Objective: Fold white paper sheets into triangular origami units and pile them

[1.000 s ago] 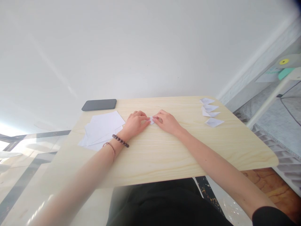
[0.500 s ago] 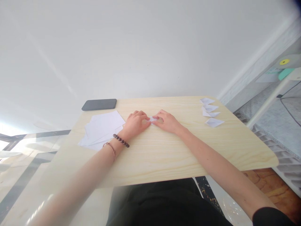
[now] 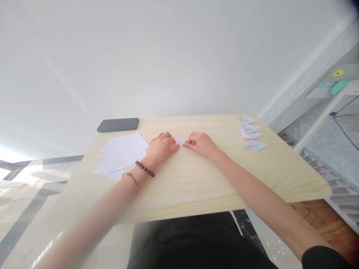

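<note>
A small folded piece of white paper [image 3: 180,141] lies between my two hands at the middle of the table. My left hand [image 3: 162,146] pinches its left edge, thumb toward me and fingers curled over it. From the other side, my right hand [image 3: 200,143] grips the right edge between thumb and fingertips. Part of the paper is hidden under my fingers, so its exact fold cannot be made out. Several folded white paper boats [image 3: 255,145] stand in a column at the right of the table.
A loose pile of white paper sheets [image 3: 123,151] lies left of my left hand. Behind it, a dark phone [image 3: 118,124] rests by the far edge of the wooden table [image 3: 185,190]. A white wall [image 3: 174,59] rises behind the table.
My right thumb and fingers have drawn closer together at the paper's right edge. More of the paper's middle shows between my hands. The boats and sheets have stayed put.
</note>
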Tool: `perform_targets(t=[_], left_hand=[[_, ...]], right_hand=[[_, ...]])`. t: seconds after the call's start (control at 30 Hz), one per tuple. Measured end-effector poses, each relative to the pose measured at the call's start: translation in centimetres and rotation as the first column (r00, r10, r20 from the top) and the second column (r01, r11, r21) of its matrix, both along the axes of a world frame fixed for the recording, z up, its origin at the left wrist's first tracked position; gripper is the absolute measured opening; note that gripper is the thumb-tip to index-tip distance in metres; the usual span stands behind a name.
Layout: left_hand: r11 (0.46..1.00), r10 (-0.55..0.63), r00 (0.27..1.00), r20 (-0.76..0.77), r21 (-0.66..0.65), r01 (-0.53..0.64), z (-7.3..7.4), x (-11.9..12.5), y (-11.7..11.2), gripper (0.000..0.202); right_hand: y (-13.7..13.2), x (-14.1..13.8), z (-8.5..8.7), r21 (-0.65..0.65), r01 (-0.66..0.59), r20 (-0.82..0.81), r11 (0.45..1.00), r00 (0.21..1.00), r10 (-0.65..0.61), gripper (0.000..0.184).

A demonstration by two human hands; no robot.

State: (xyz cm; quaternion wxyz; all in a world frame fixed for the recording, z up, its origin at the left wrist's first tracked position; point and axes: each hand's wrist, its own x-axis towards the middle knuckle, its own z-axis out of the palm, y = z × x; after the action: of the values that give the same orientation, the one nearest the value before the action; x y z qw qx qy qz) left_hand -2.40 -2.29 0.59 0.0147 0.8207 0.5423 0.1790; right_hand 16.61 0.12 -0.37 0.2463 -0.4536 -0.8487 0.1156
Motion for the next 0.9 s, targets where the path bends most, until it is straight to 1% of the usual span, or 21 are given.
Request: perform_targets(t=[0.17,0.33,0.47,0.6,0.77,0.9], left_hand=[[1.000,0.015,1.000,0.006,-0.011,-0.015,0.06,0.06,-0.04,0.024],[0.997,0.081,0.997,0.007,-0.013,-0.081,0.13,0.04,-0.13,0.027],[0.997,0.079,0.995,-0.062,0.012,-0.079,0.01,0.17,-0.24,0.031],[0.998,0.055,0.990,-0.129,0.046,-0.050,-0.03,0.31,-0.47,0.034],[0.997,0.064,0.990,-0.122,0.059,-0.058,0.10,0.28,-0.61,0.034],[0.996,0.083,0.991,-0.102,0.032,-0.080,-0.03,0.27,-0.50,0.033]], right_hand=[[-0.07,-0.02,0.18,-0.009,-0.002,0.031,1.000,1.000,0.003,0.020],[-0.21,-0.22,-0.08,0.043,0.068,0.037,0.997,0.997,-0.070,0.020],[-0.40,-0.36,-0.07,0.094,0.090,0.124,0.992,0.987,-0.101,0.027],[-0.60,-0.38,0.10,0.107,0.081,0.176,0.991,0.979,-0.099,0.028],[-0.74,-0.48,-0.16,0.101,0.095,0.156,0.990,0.982,-0.110,0.024],[-0.73,-0.59,-0.45,0.098,0.110,0.140,0.989,0.983,-0.123,0.022]])
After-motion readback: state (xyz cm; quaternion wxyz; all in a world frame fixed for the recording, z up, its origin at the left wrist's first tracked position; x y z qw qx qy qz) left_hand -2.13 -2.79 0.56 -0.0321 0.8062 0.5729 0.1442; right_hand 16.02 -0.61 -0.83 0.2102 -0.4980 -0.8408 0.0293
